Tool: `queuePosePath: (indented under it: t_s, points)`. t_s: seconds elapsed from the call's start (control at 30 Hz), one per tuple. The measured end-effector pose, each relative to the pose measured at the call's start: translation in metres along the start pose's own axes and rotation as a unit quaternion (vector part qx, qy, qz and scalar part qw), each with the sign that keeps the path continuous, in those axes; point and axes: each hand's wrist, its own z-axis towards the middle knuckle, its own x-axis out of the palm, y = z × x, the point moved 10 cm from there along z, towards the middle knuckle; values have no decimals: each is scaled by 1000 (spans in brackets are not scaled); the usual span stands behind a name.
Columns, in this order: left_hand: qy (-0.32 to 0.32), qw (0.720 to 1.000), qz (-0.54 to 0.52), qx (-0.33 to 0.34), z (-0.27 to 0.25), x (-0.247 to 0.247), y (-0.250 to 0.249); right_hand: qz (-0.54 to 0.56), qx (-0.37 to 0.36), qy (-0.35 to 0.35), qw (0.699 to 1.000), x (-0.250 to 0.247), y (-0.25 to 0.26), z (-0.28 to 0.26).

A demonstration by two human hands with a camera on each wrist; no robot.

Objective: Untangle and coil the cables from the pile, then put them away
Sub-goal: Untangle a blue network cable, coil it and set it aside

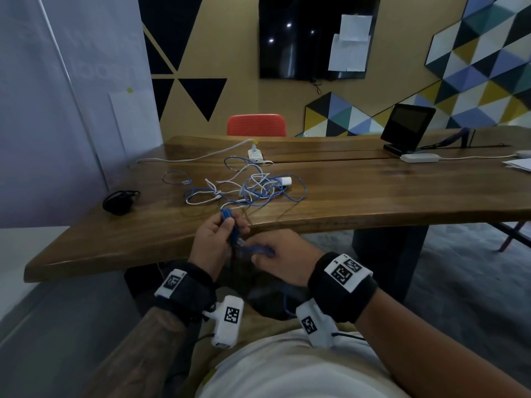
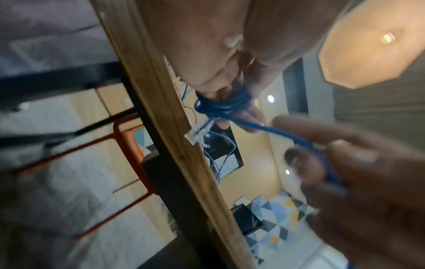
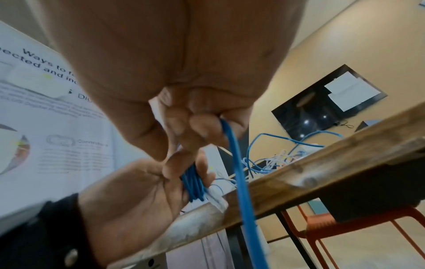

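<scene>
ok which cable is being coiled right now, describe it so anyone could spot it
Start at the near edge of the wooden table, where both hands meet. The left hand grips a blue coil of several loops, its tail running to the right hand. Unlike the cable pile on the tabletop, it is bundled and held up.
</scene>
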Motion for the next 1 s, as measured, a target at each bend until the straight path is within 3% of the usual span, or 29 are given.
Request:
queuePosePath:
  t_s: [0.1, 0.17, 0.23, 0.3, 0.37, 0.53, 0.6, 0.7, 0.9, 1.0]
  points:
    - [96, 976, 193, 33, -4, 17, 1, 13, -50, -76, 996, -23, 14, 0]
    - [164, 961, 219, 34, -13, 35, 1, -21, -71, -104, 992, -34, 16, -2]
    - [193, 959, 207, -6, -20, 48, 2, -38, -71, -136, 987, -48, 7, -3]
    - [172, 957, 213, -93, -21, 50, 11, -24, -54, -179, 982, -65, -6, -4]
    - [173, 956, 163, -169, -24, 54, 19, 0, -50, -200, 979, -75, -14, -5]
    - [247, 943, -55, -215, -40, 66, 3, 73, -55, -215, 972, -67, -25, 0]
    - [224, 936, -153, -223, -39, 67, -7, 131, -11, -176, 976, -50, -35, 3]
    - [158, 941, -238, -182, -25, 59, -13, 146, 74, -65, 984, -13, -42, 3]
    - [46, 947, -280, -154, -6, 27, 12, 105, 130, 96, 981, 16, -38, -4]
    - [-7, 960, -259, -103, -3, 20, 13, 134, 156, 154, 966, 28, -35, -8]
